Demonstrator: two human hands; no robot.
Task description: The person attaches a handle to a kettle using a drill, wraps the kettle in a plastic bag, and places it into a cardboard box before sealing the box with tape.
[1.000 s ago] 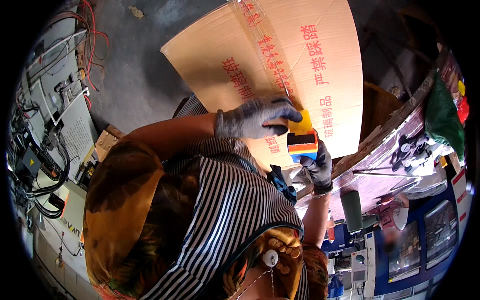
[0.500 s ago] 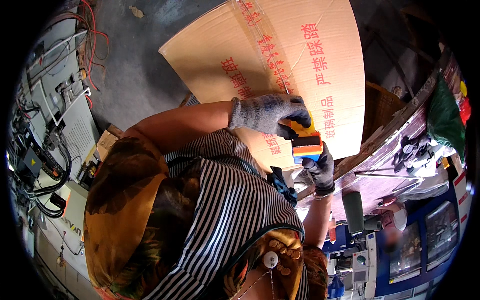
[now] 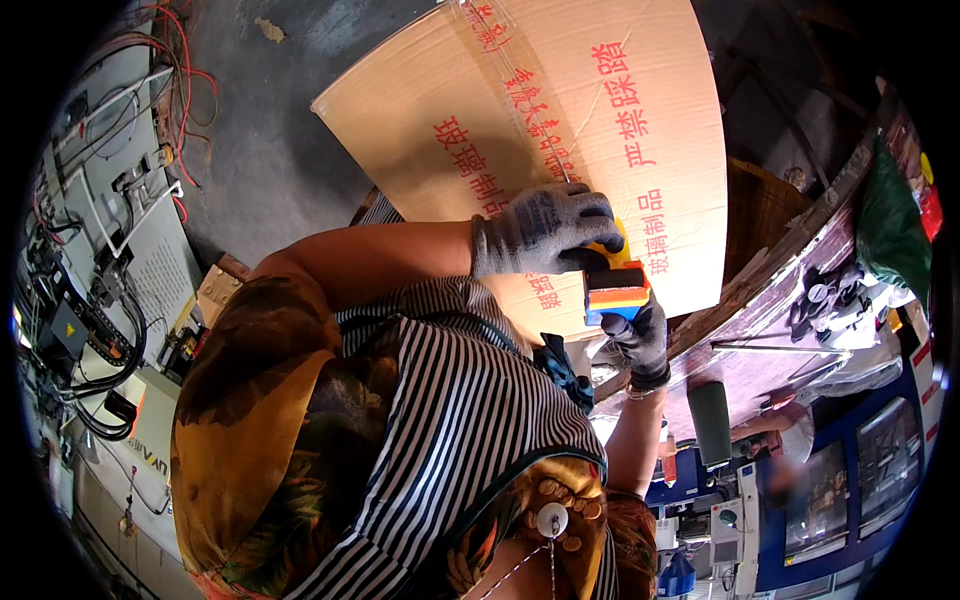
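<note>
A large brown cardboard box (image 3: 400, 110) with red print stands in front of me, a strip of clear tape (image 3: 500, 70) running along it. My left hand (image 3: 550, 230), in a grey glove with dark fingers, curls over the yellow part of a boxy yellow, orange and blue hand-held device (image 3: 617, 287). Its exact kind cannot be made out. My right hand (image 3: 642, 340), gloved alike, closes around the blue underside from the lower right. The device sits over the box's lower part, and its contact with the cardboard is hidden by my hands.
Along the right runs a worn-edged table (image 3: 760, 365) with dark and white cloths (image 3: 835, 305) and a green bag (image 3: 893, 235). Cabled machinery (image 3: 85, 330) lines the left, red hoses (image 3: 187, 110) beside it. Another person (image 3: 785, 430) is near a blue machine (image 3: 840, 490) at lower right.
The box has shifted slightly left and up in view. Both hands keep their hold on the device, which has tilted a little. The other person's arm has moved into clearer sight.
</note>
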